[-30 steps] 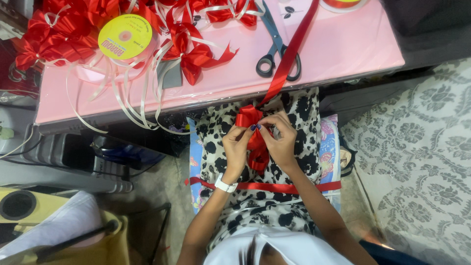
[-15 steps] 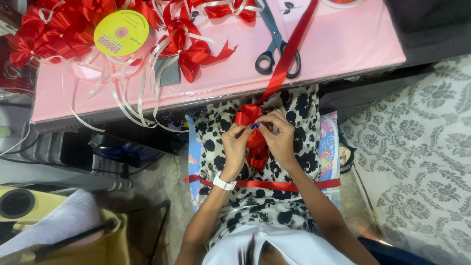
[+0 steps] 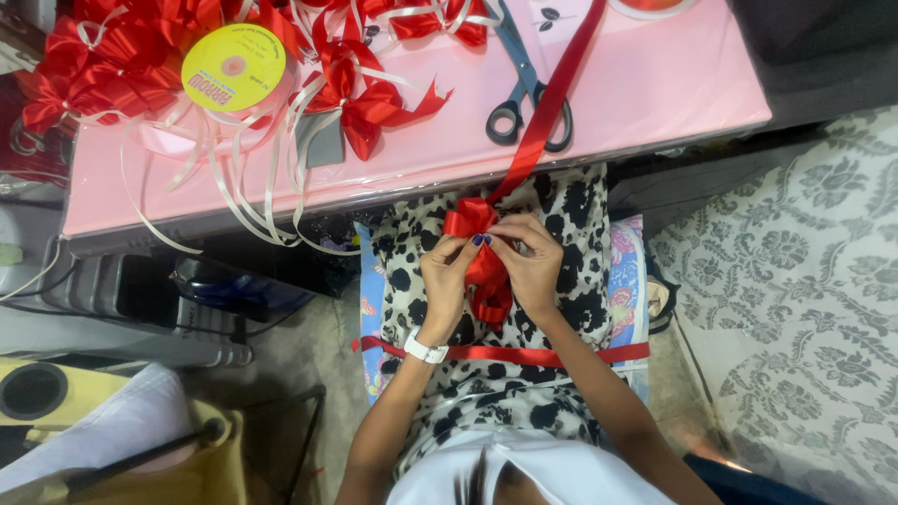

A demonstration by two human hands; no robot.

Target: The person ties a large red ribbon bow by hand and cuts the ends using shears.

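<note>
A pink table (image 3: 655,84) is filling the top of the view, and a person is sitting below its near edge with a black-and-white spotted cloth (image 3: 571,215) lying over the lap. A heap of finished red bows (image 3: 94,65) is crowding the table's upper left, with white ribbon strands (image 3: 234,187) trailing over the edge just beside it. A long red ribbon (image 3: 552,89) is running from the table down to the lap, passing just beside the black-handled scissors (image 3: 519,79). A yellow ribbon spool (image 3: 234,67) is resting among the bows. The left hand (image 3: 449,276) and right hand (image 3: 535,266) are pinching a half-formed red bow (image 3: 477,252) between their fingertips over the lap.
</note>
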